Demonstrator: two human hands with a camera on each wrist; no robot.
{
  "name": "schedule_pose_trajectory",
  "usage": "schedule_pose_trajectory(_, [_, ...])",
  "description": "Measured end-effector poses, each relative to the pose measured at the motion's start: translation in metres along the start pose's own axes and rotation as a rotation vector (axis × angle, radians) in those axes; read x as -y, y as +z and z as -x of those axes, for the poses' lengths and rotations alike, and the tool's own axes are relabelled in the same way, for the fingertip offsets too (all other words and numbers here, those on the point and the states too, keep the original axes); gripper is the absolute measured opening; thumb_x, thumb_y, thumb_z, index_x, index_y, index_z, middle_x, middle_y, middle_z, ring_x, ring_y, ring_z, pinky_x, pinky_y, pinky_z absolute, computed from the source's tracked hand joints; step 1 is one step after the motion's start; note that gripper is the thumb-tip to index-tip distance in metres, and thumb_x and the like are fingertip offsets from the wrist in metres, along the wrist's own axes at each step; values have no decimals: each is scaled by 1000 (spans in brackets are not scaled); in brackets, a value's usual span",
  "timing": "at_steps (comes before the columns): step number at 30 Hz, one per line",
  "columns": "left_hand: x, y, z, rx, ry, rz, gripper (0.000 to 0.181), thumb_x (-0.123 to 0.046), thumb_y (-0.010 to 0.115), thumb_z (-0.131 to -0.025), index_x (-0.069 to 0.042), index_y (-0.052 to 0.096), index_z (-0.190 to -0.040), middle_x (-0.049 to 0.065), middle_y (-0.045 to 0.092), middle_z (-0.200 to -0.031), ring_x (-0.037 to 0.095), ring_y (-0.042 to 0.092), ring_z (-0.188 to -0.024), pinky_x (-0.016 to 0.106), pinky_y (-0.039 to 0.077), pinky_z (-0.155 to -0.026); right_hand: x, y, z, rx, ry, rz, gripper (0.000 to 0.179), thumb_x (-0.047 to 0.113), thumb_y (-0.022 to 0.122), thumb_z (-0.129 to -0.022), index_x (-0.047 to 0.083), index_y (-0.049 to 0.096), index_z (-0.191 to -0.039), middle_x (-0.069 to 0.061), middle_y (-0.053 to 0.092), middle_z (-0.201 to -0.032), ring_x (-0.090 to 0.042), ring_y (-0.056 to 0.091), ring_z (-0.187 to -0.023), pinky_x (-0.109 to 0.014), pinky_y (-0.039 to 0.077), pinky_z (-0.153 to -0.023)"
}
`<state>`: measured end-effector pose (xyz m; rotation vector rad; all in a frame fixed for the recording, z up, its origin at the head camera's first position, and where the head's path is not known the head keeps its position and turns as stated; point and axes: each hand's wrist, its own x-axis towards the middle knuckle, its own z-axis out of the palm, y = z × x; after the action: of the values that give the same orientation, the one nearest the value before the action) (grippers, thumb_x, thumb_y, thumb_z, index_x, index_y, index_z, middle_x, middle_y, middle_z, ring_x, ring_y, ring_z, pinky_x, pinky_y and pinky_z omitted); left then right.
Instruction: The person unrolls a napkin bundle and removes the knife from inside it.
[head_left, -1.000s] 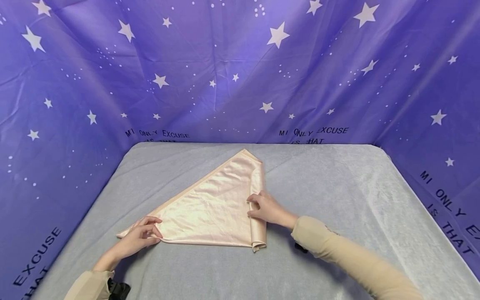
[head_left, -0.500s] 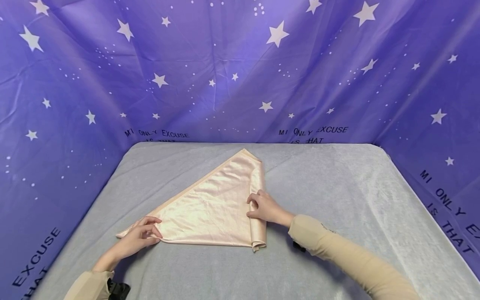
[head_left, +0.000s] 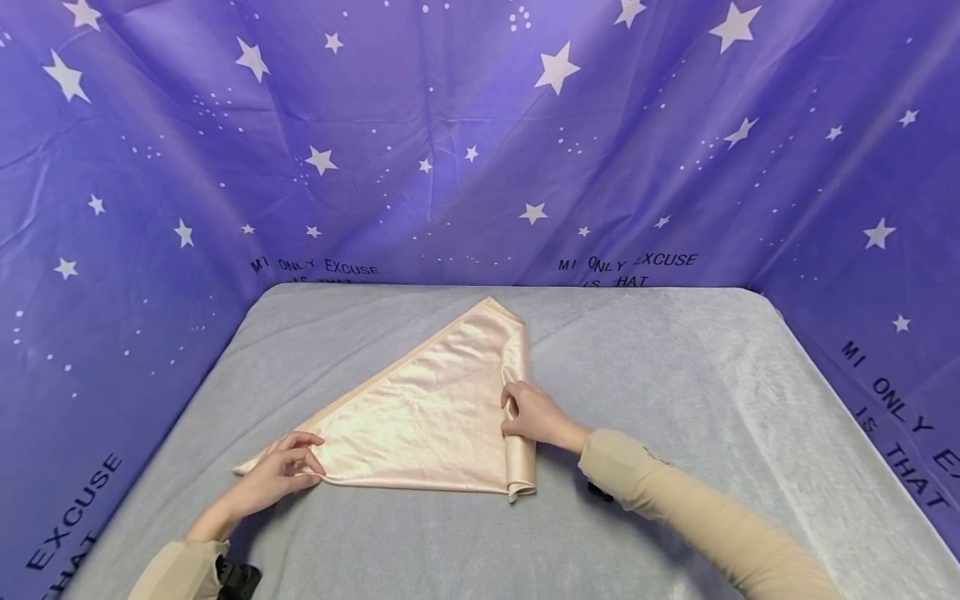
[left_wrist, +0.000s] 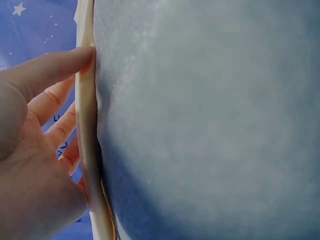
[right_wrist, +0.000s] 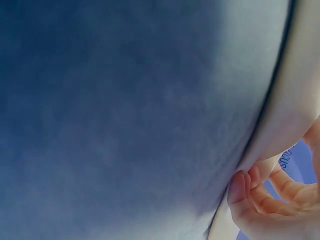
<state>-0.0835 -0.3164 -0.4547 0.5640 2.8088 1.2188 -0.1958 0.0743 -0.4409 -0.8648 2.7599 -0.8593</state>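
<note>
A pale pink satin cloth (head_left: 412,408) lies in a folded, roughly triangular shape, its right side turned over into a roll (head_left: 519,462). My right hand (head_left: 534,414) grips this roll near its middle, thumb and fingers bent about it. Seen from the right wrist, the thumb and fingertips (right_wrist: 240,187) pinch the satin. At the cloth's narrow left corner, my left hand (head_left: 273,475) rests with relaxed fingers spread over the top. The left wrist view has the thumb (left_wrist: 82,57) against the front edge of the cloth and the other fingers reaching across it.
A grey plush cover (head_left: 675,367) spreads under the cloth, over the whole table. Purple curtains with white stars and black lettering (head_left: 427,133) hang behind and along both sides. Beige sleeves (head_left: 675,492) and dark wrist straps (head_left: 236,577) are on the arms.
My right hand and the roll it grips have shifted slightly to the right. The left hand stays at the left corner.
</note>
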Motion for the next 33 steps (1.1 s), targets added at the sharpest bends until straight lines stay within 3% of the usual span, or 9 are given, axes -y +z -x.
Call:
schedule_pose_trajectory(9, [1,1,0,2,-7,5,13,-8,69,-74,-18,61,-73,15,46,-110,31,33,-100,22,40,-68,-1,-8,7,6,41,-111,28,-2,63,-64,1,54,-90,-1,43,-68,-10,38,-59,-22,32,-54])
schedule_pose_trajectory(15, [1,1,0,4,-10,9,13,-9,69,-75,-19,61,-73,14,46,-110,29,34,-99,22,40,-68,-4,-11,12,-14,129,-224,31,-6,60,-66,-3,55,-96,-2,42,-65,-12,37,-57,-22,31,-52])
schedule_pose_trajectory(18, [1,1,-1,6,-10,18,13,-9,69,-75,-19,61,-74,14,46,-110,29,34,-99,22,41,-68,-10,-9,12,-39,161,-289,33,-7,59,-63,-2,57,-95,-3,43,-66,-14,39,-58,-25,33,-53])
schedule_pose_trajectory(19, [0,1,0,8,-6,20,12,-9,68,-75,-18,61,-74,15,46,-110,30,34,-100,22,41,-69,-21,-2,10,-62,124,-319,33,-5,59,-63,0,58,-95,-2,42,-66,-13,39,-58,-24,33,-52])
schedule_pose_trajectory(21, [1,2,0,7,-14,21,13,-9,69,-75,-19,61,-73,14,46,-110,30,34,-100,22,41,-69,-26,0,10,-85,130,-356,34,-5,58,-61,1,59,-95,-2,41,-66,-14,39,-57,-25,33,-51])
schedule_pose_trajectory(25, [3,2,0,1,-3,14,14,-8,69,-74,-19,61,-73,14,46,-110,29,33,-100,22,41,-68,-23,-3,13,-116,202,-418,36,-8,57,-61,-2,59,-96,-2,41,-68,-12,39,-57,-23,34,-48])
schedule_pose_trajectory(27, [3,3,0,-4,9,3,15,-7,69,-74,-19,61,-73,14,46,-109,27,33,-99,22,41,-68,-9,-13,18,-118,286,-446,36,-12,56,-61,-6,57,-97,-4,42,-67,-12,39,-56,-23,36,-47])
schedule_pose_trajectory(33, [3,2,1,-5,1,0,14,-7,69,-74,-19,61,-74,14,46,-110,24,34,-99,22,43,-69,-9,-18,26,-146,332,-537,37,-15,54,-65,-10,55,-102,-6,45,-68,-10,40,-50,-21,37,-46])
